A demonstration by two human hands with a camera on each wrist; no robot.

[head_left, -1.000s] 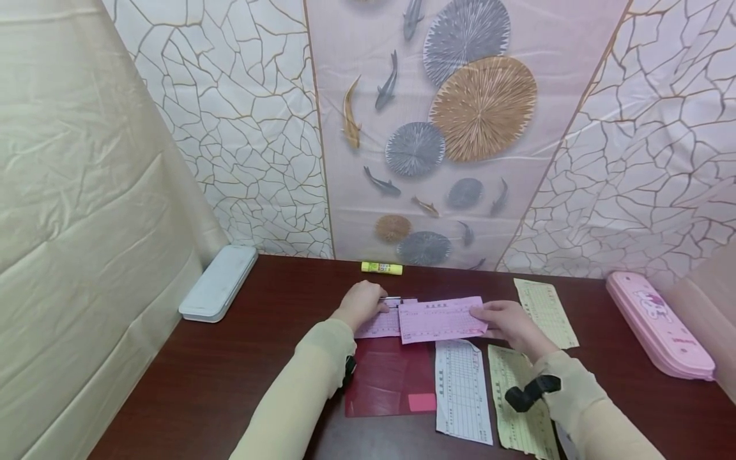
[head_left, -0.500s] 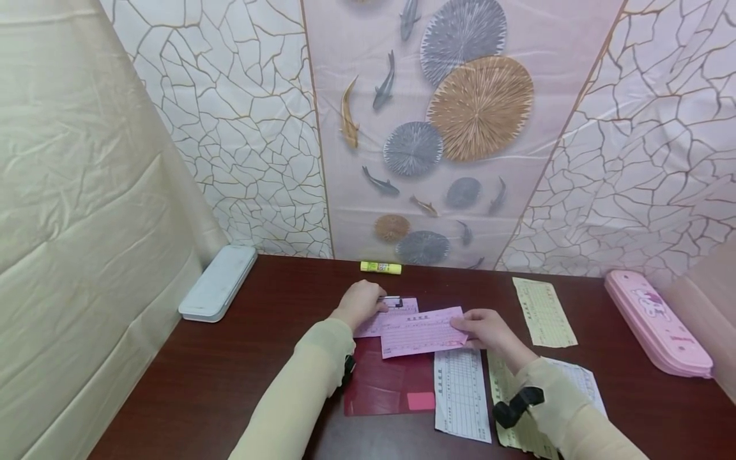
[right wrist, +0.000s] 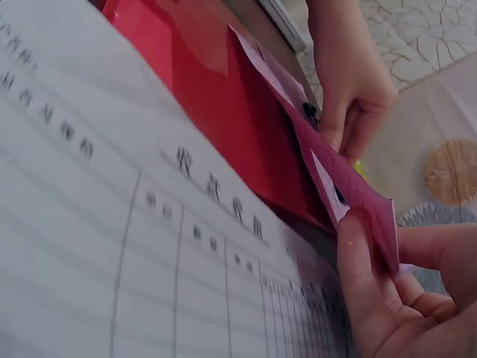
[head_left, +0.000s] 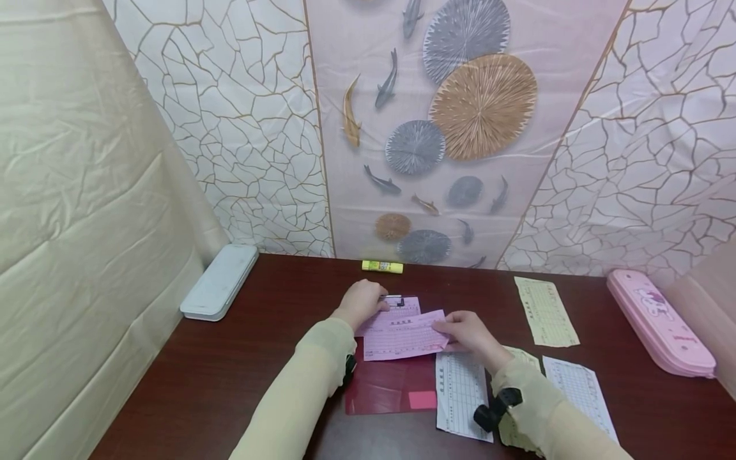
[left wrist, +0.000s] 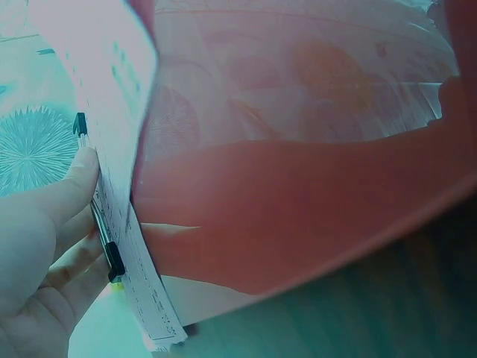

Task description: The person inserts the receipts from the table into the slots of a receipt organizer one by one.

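A red translucent clip folder [head_left: 379, 393] lies on the table, a pink form slip [head_left: 409, 308] under the metal clip [head_left: 394, 297] at its top edge. My left hand [head_left: 361, 302] is at that clip; in the left wrist view its thumb and fingers [left wrist: 80, 183] pinch the clip bar. My right hand [head_left: 470, 333] pinches a second pink slip [head_left: 397, 345] by its right end, thumb on top. This slip overlaps the first one and the folder's upper part. In the right wrist view the held slip [right wrist: 358, 198] appears edge-on between thumb and fingers.
Right of the folder lie a white form [head_left: 460, 396], a yellow form [head_left: 512, 437] partly under my right forearm, and another white form [head_left: 581, 390]. Farther back are a yellow form [head_left: 547, 313], a pink pencil case [head_left: 661, 322], a glue stick [head_left: 382, 267] and a white case [head_left: 220, 282].
My right hand has carried the second pink slip left and down, over the first slip and the folder. The left hand has stayed at the clip.
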